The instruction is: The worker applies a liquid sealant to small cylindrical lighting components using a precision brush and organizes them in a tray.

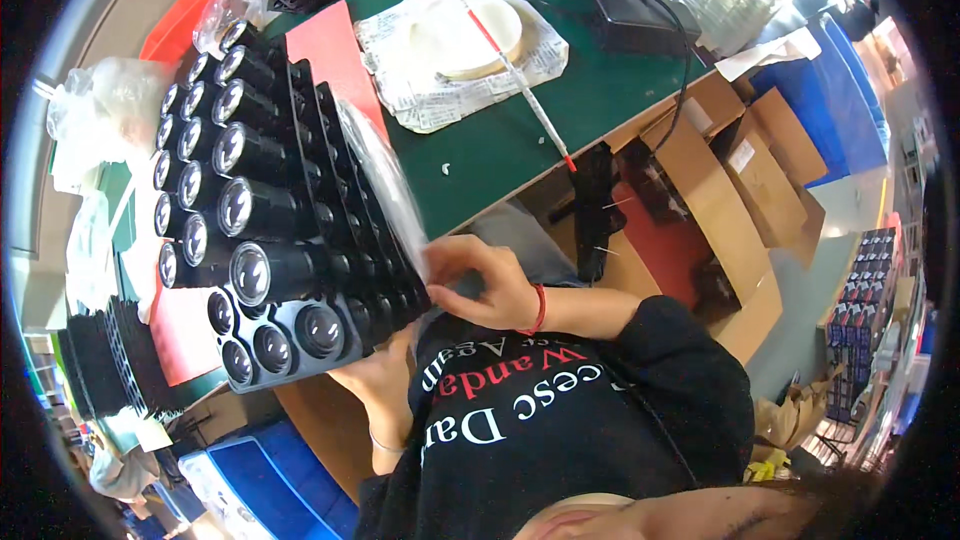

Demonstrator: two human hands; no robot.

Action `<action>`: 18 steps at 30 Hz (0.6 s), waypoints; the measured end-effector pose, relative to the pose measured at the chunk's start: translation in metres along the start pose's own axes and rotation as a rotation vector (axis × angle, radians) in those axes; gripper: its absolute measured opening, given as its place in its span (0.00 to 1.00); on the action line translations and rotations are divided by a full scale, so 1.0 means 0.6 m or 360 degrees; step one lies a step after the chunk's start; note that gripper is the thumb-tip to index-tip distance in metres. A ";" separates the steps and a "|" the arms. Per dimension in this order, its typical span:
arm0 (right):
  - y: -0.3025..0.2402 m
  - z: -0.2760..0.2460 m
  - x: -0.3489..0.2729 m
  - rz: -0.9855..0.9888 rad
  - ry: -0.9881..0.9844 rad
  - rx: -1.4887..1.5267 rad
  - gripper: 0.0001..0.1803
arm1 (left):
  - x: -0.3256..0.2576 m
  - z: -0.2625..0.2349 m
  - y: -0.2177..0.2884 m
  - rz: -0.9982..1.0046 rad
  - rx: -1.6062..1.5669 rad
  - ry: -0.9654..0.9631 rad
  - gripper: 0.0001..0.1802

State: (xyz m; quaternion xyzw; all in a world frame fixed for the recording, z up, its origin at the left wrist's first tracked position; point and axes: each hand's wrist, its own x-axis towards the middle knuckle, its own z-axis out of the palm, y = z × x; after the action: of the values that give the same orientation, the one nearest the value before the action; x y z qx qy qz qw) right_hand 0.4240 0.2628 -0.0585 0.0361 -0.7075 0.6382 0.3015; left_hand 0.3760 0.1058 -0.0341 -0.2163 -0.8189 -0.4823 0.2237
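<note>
A black tray (pixel 350 345) holds rows of black cylinders with glassy round lenses (pixel 252 273) at their ends. It leans at the table's left front edge, with more black trays of the same kind stacked against its right side. My left hand (pixel 378 380) is under the tray's near corner, its fingers partly hidden by the tray as they hold it. Beside the stack's right edge, my right hand (pixel 485 282), with a red cord on the wrist, has thumb and forefinger pinched on clear plastic film (pixel 385 175) that runs along the stack.
On the green table (pixel 470 170) lies a round cream pad (pixel 465 35) on printed paper, crossed by a red-and-white stick (pixel 520 85). Open cardboard boxes (pixel 730 190) stand right of the table. Black ribbed trays (pixel 120 355) and clear bags (pixel 115 115) are at the left.
</note>
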 end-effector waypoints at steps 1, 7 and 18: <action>-0.006 0.000 0.002 0.0064 -0.0041 0.0047 0.23 | 0.002 0.002 -0.004 0.0091 0.0080 0.0086 0.48; -0.021 0.004 0.016 0.0178 -0.0140 0.0252 0.30 | 0.010 -0.005 -0.032 0.0369 0.0371 0.0289 0.52; -0.027 -0.002 0.026 0.0126 -0.0250 -0.0035 0.29 | 0.017 -0.025 -0.073 0.1212 0.0469 0.0223 0.09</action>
State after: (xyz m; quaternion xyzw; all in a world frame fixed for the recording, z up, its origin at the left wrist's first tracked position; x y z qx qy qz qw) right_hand 0.4186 0.2660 -0.0366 0.0547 -0.7367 0.6371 0.2199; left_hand 0.3455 0.0747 -0.0523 -0.4361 -0.7234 -0.2561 0.4701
